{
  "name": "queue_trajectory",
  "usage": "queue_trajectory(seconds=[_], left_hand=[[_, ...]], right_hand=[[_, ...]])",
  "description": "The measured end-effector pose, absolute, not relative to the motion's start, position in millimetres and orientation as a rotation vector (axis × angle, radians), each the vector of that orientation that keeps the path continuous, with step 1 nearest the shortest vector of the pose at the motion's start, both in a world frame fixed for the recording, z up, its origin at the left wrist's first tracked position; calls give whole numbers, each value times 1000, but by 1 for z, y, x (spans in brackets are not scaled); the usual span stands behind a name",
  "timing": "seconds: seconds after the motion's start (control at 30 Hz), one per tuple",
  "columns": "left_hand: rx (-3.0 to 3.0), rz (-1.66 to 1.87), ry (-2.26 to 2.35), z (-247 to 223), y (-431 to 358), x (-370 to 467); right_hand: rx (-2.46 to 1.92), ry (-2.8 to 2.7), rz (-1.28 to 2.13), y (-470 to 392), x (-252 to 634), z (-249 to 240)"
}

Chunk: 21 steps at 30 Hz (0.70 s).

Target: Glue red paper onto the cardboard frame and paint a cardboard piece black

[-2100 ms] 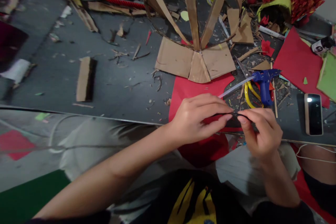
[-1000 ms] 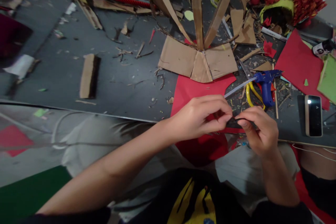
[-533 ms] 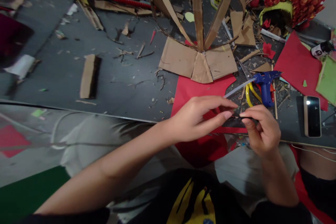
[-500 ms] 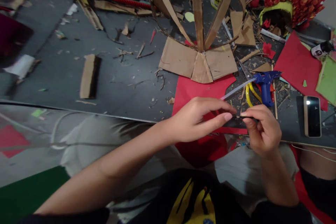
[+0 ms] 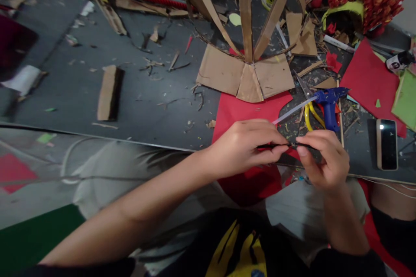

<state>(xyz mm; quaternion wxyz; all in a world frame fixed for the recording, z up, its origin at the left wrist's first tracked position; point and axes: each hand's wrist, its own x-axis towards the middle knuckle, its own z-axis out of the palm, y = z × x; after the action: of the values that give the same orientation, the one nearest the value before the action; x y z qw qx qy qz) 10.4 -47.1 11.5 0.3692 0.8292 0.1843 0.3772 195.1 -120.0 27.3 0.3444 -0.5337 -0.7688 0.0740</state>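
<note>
no text is clearly readable

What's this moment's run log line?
left hand: pinching thin black strip | right hand: pinching black strip, possibly same | nearby: blue glue gun

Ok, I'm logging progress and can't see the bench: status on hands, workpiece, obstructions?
Left hand and right hand pinching thin dark material; one piece or two, unclear. Blue glue gun and yellow-handled scissors just beyond, apparently not blocking.

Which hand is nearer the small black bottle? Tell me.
Right. The right hand is below and to the left of the small black bottle in the picture; the left hand is farther left, beyond the right.
</note>
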Motion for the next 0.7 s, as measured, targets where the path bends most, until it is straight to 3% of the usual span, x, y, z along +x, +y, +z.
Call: queue_trajectory(seconds=[0.17,0.37,0.7], left_hand=[[2380,1094,480,5,-46,10],[2626,1053,428,4,-48,6],[2450,1066,456,2,-49,10]], right_hand=[[-1411,-2119,3,-120,195,27],[-1461,-2100,158,-120,194,30],[-1340,-2153,79,-122,197,27]])
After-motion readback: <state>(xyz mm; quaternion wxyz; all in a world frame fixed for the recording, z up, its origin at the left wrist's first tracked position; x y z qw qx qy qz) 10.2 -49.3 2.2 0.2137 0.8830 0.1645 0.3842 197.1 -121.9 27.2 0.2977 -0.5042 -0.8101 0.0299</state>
